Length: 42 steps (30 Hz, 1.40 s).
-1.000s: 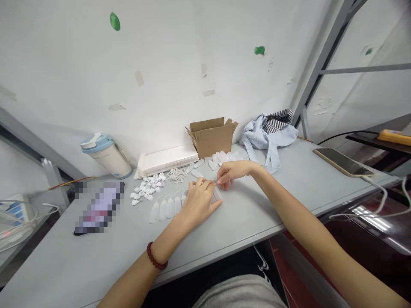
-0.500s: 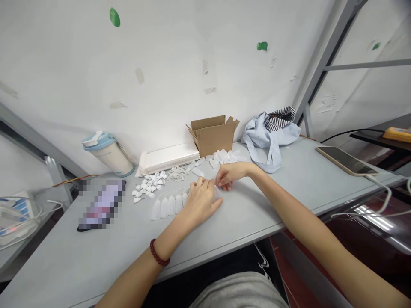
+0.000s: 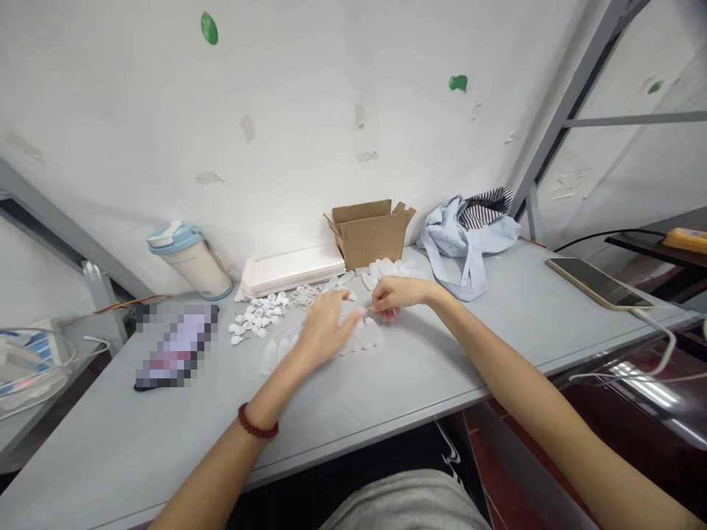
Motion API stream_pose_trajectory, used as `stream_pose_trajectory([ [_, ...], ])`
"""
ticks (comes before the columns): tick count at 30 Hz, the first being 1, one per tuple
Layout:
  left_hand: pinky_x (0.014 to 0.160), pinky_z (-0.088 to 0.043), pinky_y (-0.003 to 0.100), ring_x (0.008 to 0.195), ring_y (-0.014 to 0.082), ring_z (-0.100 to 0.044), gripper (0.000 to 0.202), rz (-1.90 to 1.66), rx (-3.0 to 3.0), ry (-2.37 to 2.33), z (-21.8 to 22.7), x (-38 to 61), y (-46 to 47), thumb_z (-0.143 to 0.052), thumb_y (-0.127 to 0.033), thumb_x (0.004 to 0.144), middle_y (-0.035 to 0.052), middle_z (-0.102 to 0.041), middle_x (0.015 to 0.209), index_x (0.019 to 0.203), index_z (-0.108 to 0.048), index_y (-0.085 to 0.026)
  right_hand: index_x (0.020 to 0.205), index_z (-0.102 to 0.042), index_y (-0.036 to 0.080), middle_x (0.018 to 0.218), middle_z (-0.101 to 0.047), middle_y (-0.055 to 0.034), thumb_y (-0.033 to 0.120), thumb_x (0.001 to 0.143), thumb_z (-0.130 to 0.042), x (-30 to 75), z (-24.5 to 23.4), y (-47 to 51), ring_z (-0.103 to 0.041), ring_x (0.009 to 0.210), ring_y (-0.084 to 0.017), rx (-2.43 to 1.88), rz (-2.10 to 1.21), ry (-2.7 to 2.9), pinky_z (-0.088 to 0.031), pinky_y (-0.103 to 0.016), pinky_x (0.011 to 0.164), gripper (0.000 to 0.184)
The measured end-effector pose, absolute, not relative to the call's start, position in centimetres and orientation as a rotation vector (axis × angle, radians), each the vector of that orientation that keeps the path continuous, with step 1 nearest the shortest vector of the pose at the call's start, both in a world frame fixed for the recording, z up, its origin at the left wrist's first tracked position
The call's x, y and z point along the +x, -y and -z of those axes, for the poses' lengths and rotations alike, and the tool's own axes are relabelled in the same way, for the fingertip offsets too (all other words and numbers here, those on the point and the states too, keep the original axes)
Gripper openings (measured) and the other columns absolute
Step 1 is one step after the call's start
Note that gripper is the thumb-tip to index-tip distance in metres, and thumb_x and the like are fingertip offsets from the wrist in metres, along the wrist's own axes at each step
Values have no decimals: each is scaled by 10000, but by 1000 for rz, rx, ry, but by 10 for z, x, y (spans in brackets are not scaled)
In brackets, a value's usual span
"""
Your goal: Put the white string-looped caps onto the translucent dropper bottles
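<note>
My left hand [image 3: 325, 326], with a dark red bead bracelet [image 3: 258, 425] at its wrist, hovers over a row of translucent white sleeves [image 3: 269, 358]. Its thumb and index finger are apart, the thumb reaching toward my right fingers; the hand is slightly blurred. My right hand [image 3: 395, 296] is pinched closed at the row's right end, just above the sleeves there; what lies between the fingertips is too small to make out. Part of the row is hidden beneath my left hand. Behind it lie small white caps or clips [image 3: 259, 318] and a tangle of thin white loops [image 3: 303, 297].
Loose translucent pieces [image 3: 387, 269] lie before an open cardboard box [image 3: 370, 239]. A white packet [image 3: 292, 269], a tumbler [image 3: 193, 261] and a light blue cloth bag [image 3: 469, 243] line the wall. A phone [image 3: 596, 281] with a cable is at right, a pixelated purple item [image 3: 180, 346] at left.
My left hand has shifted left and lifted off the right part of the row, uncovering several sleeves; its thumb now points to the right hand. My right hand has stayed nearly in place.
</note>
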<state>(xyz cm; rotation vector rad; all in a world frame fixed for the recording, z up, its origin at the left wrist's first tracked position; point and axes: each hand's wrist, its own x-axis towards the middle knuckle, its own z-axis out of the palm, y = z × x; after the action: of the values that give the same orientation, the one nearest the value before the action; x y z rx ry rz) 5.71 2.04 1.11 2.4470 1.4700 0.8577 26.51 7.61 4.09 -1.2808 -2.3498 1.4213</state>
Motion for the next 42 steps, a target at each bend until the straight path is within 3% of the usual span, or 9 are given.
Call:
stream_pose_trajectory([
  [3, 859, -462, 422, 960, 272, -601, 290, -945, 2330, -1691, -12, 20, -46, -419, -264, 851, 129, -682, 1020, 981, -638, -125, 651, -594, 143, 612, -630, -22, 248, 797, -545, 257, -37, -78, -576, 533, -121, -1235, -1061, 2183, -437, -243, 541, 187],
  [6, 817, -476, 417, 848, 269, -632, 291, -878, 2356, -1741, -11, -5, -60, -411, -199, 801, 98, -719, 879, 885, -684, -144, 869, -658, 128, 795, -664, -67, 139, 824, -521, 247, -22, -82, -608, 742, -160, -1174, -570, 2145, -461, -283, 702, 144],
  [9, 809, -470, 421, 853, 280, -623, 323, -837, 2416, -1717, -8, -7, -61, -400, -170, 796, 85, -727, 870, 889, -709, -171, 1072, -648, 152, 1065, -630, -115, -14, 811, -448, 238, -4, -86, -561, 1007, -212, -1093, -269, 2331, -441, -323, 829, 369],
  [14, 763, -455, 428, 878, 314, -580, 389, -536, 2703, -1791, -4, 8, -52, -401, -101, 781, 115, -722, 913, 986, -721, -187, 1198, -624, 210, 1239, -545, -138, -103, 758, -400, 229, 11, -89, -502, 1111, -256, -1082, -137, 2593, -414, -343, 871, 585],
  [18, 725, -449, 429, 902, 333, -561, 384, -452, 2729, -1800, -1, 12, -50, -416, -83, 756, 125, -721, 872, 933, -733, -206, 1102, -687, 191, 1145, -600, -125, -108, 733, -434, 226, 10, -90, -512, 1078, -250, -1051, -118, 2658, -398, -330, 886, 538],
  [23, 754, -449, 451, 930, 336, -557, 393, -514, 2688, -1765, -1, 7, -54, -402, -75, 747, 124, -714, 973, 925, -732, -191, 1070, -698, 197, 1018, -640, -91, -91, 715, -462, 230, 10, -92, -547, 976, -228, -1066, -94, 2624, -424, -290, 793, 515],
  [28, 856, -444, 433, 991, 295, -558, 305, -890, 2478, -1719, -13, 0, -58, -445, -222, 810, 61, -721, 1018, 937, -723, -211, 1134, -660, 182, 959, -625, -106, -81, 754, -432, 236, 9, -94, -533, 934, -224, -1117, -14, 2544, -407, -292, 759, 515],
  [32, 890, -435, 421, 1014, 283, -566, 232, -1121, 2324, -1705, -19, 0, -57, -513, -299, 799, 43, -732, 977, 879, -719, -227, 1133, -649, 165, 883, -594, -108, -4, 830, -447, 237, 5, -93, -507, 871, -225, -1119, 26, 2490, -382, -312, 760, 402],
  [42, 739, -501, 324, 764, 185, -618, 188, -1383, 1924, -1504, -26, 4, -52, -609, -327, 729, 50, -722, 872, 806, -698, -180, 1113, -621, 166, 868, -579, -92, 98, 884, -474, 233, -1, -88, -487, 844, -219, -958, -19, 2276, -408, -333, 772, 280],
])
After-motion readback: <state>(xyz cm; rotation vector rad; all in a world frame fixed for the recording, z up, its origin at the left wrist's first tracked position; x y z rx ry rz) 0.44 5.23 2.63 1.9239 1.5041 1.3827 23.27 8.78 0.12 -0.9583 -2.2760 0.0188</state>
